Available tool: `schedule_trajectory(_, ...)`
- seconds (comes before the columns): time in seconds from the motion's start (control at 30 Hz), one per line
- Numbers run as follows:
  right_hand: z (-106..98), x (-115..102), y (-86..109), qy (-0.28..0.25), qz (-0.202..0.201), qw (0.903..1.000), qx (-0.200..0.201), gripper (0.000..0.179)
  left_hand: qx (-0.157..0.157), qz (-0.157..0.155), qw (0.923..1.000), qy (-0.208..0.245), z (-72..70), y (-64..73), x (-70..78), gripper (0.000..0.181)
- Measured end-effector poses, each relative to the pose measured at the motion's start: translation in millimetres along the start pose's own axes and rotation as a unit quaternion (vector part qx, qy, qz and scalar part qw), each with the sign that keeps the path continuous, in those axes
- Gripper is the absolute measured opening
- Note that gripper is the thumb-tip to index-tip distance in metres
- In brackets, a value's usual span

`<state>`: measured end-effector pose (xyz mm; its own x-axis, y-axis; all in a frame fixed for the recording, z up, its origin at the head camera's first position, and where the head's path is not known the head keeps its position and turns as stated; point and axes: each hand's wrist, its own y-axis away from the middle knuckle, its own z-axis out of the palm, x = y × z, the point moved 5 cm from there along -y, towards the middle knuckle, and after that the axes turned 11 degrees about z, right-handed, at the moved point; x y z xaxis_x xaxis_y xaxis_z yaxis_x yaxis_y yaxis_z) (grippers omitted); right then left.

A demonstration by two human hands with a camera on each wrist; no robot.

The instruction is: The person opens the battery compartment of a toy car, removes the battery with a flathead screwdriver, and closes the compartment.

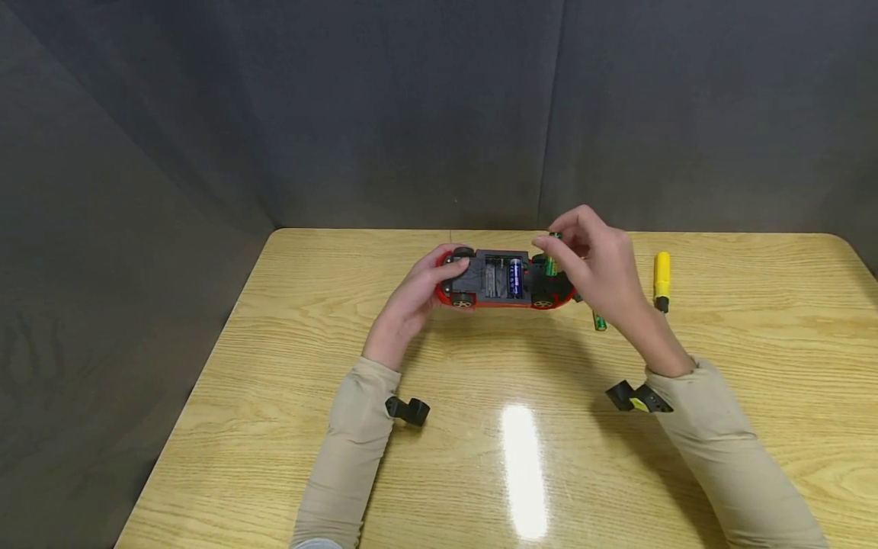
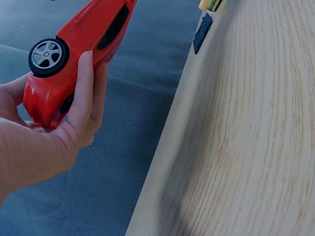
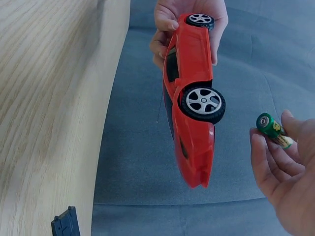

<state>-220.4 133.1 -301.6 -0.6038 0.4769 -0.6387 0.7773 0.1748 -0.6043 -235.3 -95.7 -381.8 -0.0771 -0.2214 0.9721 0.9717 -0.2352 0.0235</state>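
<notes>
A red toy car (image 1: 469, 277) is held upside down in my left hand (image 1: 414, 297), thumb over one end of its black underside and fingers along the body. Its battery compartment (image 1: 495, 279) faces up, uncovered; a blue battery (image 1: 516, 278) lies in it beside bare slots. Between thumb and fingertips my right hand (image 1: 605, 263) pinches a green battery (image 3: 273, 130), which overlaps the car's other end in the head view. The right wrist view shows this battery apart from the car. Another green battery (image 1: 600, 322) lies on the table under the right hand.
On the wooden table (image 1: 288, 328), a yellow-handled screwdriver (image 1: 661, 276) lies to the right, its tip partly hidden by the right forearm. A small black cover (image 3: 66, 223) rests near the table's far edge. Dark cloth (image 1: 411, 114) hangs behind the table.
</notes>
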Motion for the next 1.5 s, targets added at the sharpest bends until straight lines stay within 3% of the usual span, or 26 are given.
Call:
schedule_trajectory(0.67,-12.5,12.8,-1.7,-0.049,0.064,0.9961,0.034,0.005,0.001,0.003,1.0,0.001,-1.1,0.4,-0.6,0.036)
schedule_trajectory(1.1,-18.9,23.1,1.4,-0.044,0.142,0.9875,0.052,0.011,0.001,0.005,1.0,-0.006,-1.6,0.1,-1.1,0.036)
schedule_trajectory(1.5,-23.7,33.9,4.4,-0.06,0.191,0.979,0.04,0.015,0.007,0.003,1.0,-0.007,-2.3,0.0,-1.9,0.037)
